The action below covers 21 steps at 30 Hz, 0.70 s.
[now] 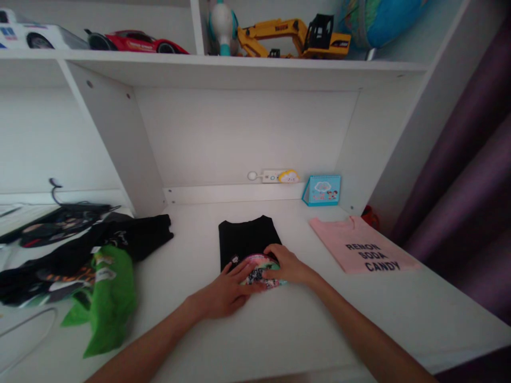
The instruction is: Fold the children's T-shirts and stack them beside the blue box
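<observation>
A black T-shirt (248, 238) with a colourful printed patch lies folded into a rough rectangle on the white desk. Across the print at its near left edge rests my left hand (229, 290), fingers stretched out and flat on the fabric. My right hand (289, 264) lies on the near right part of the shirt, its fingers spread and bent a little over the cloth. Both hands press from above, and neither wraps around anything. Part of the print is hidden under the fingers.
A folded pink shirt (361, 244) with black lettering lies to the right. Rumpled black clothes (147, 234) and a green garment (114, 298) are heaped at the left. A blue desk calendar (324, 190) stands at the back, below a shelf (247, 64) holding a toy excavator (295, 37).
</observation>
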Tool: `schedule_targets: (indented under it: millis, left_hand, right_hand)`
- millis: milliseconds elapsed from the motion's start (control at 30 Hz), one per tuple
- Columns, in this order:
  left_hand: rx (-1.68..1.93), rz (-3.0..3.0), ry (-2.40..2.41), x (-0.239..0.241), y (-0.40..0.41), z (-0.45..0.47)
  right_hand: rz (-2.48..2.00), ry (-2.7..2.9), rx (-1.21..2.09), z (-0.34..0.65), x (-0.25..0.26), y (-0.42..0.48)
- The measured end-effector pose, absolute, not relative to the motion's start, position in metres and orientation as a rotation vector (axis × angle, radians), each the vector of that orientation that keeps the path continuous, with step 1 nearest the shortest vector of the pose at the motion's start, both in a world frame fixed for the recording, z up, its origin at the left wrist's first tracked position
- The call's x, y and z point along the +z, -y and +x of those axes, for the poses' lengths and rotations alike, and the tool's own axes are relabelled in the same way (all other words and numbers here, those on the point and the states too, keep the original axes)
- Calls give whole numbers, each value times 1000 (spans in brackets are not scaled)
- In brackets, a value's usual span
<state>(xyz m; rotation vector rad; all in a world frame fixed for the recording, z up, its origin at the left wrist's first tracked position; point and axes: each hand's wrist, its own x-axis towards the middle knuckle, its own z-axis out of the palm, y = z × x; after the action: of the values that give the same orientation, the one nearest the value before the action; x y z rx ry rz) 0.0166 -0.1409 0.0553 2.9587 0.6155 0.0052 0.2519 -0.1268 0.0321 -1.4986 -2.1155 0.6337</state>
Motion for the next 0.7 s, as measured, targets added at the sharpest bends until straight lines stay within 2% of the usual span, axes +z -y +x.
schedule_targets:
  millis: [100, 567, 700]
  left_hand:
    - [22, 2961, -603, 56, 141, 17]
    - [114, 2957, -650, 53, 145, 17]
    - [221, 2989, -695, 55, 155, 28]
  right_hand:
    - [-1525, 2129, 583, 249, 27, 133]
    - [-1279, 2075, 948, 269, 21, 132]
    - [-1259, 2037, 951, 270, 16, 129]
